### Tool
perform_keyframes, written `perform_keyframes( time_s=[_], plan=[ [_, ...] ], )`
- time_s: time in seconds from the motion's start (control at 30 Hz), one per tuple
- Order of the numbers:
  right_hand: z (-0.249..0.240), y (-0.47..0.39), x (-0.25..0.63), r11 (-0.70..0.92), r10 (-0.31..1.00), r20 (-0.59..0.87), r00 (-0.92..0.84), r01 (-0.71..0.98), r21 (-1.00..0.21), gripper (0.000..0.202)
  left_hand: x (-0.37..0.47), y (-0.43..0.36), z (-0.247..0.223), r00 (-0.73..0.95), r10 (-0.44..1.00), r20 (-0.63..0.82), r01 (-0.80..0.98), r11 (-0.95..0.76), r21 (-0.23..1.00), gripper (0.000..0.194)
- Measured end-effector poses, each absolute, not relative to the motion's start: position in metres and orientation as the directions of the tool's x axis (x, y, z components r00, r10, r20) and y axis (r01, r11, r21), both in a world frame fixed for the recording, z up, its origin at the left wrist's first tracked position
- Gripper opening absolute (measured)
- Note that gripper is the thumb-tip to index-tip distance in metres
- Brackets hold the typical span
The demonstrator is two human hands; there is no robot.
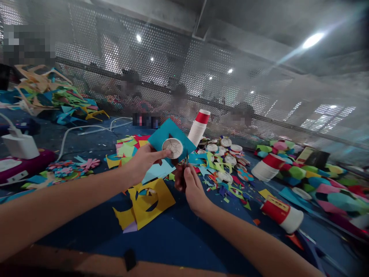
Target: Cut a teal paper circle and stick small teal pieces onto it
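Between the fingers of my left hand [145, 161] is a square of teal paper [162, 132], held up above the table. A round white disc [173, 147] with dark lines drawn on it lies against the paper, under my left thumb. My right hand [193, 186] is closed around a small pair of scissors [186, 158], whose blades point up at the paper's lower right edge. Beneath my hands lies yellow paper [164, 194] with round pieces cut out of it. Much of the scissors is hidden by my fingers.
Several white discs [212, 147] and colored scraps lie to the right. Stacked paper cups [198, 129] stand behind; another cup [282, 213] lies on its side. At left are a white charger [20, 144], its cable and a paper scrap heap [57, 96]. A perforated screen [161, 54] rises behind.
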State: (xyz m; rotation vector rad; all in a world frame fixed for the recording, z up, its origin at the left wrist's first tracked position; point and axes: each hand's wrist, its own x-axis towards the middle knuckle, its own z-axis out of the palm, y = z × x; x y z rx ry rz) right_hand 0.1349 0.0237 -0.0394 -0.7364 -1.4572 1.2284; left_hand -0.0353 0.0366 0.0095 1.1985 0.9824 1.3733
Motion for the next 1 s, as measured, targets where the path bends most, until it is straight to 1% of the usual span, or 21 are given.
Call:
perform_keyframes(
  time_s=[0.2, 0.27, 0.5, 0.67, 0.9, 1.0],
  plan=[
    [-0.043, 0.016, 0.140, 0.330, 0.896, 0.350, -0.273, -0.120, -0.936, 0.054, -0.028, 0.026, 0.000, 0.038, 0.998, 0.045, -0.177, -0.037, 0.983, 0.041],
    [-0.041, 0.014, 0.142, 0.337, 0.898, 0.352, -0.264, -0.102, -0.936, 0.055, -0.026, 0.023, -0.002, 0.051, 0.998, 0.032, -0.183, -0.023, 0.983, 0.043],
    [-0.041, 0.015, 0.147, 0.300, 0.921, 0.313, -0.234, -0.091, -0.950, 0.058, -0.025, 0.023, -0.009, 0.050, 0.997, 0.066, -0.212, -0.054, 0.976, 0.042],
    [-0.038, 0.013, 0.148, 0.354, 0.911, 0.357, -0.209, -0.051, -0.934, 0.057, -0.025, 0.017, -0.009, 0.029, 0.998, 0.059, -0.196, -0.052, 0.979, 0.041],
    [-0.037, 0.014, 0.149, 0.374, 0.900, 0.384, -0.205, -0.089, -0.923, 0.050, -0.020, 0.012, -0.004, 0.070, 0.993, 0.091, -0.270, -0.069, 0.960, 0.032],
    [-0.039, 0.015, 0.151, 0.388, 0.891, 0.402, -0.209, -0.105, -0.915, 0.046, -0.020, 0.012, -0.004, 0.074, 0.992, 0.102, -0.273, -0.079, 0.959, 0.030]
  ],
)
